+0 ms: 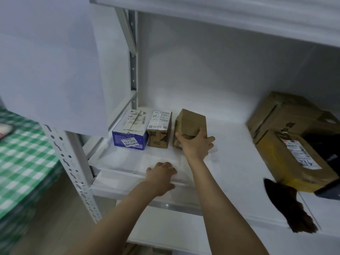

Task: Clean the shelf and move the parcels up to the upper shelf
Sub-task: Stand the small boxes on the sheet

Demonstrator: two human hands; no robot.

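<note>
The right hand grips a small plain brown cardboard box from the front, with the thumb curled round its left edge and the fingers wrapped round its right side. The box sits tilted toward the back on the white metal shelf. Just to its left stands a brown cardboard box with a white label. That one touches a blue and white carton in the shelf's left corner, and all three form a row. The left hand rests at the shelf's front edge on a thin white sheet. Its fingers are bent, knuckles up, but whether they pinch the sheet or only press on it I cannot tell. On the right of the same shelf lie a large brown cardboard box and, in front of it, a brown parcel with yellow tape, beside something black. A dark brown feathery duster lies near the front edge there. The upper shelf runs across the top. A green and white checked cloth shows at far left.
</note>
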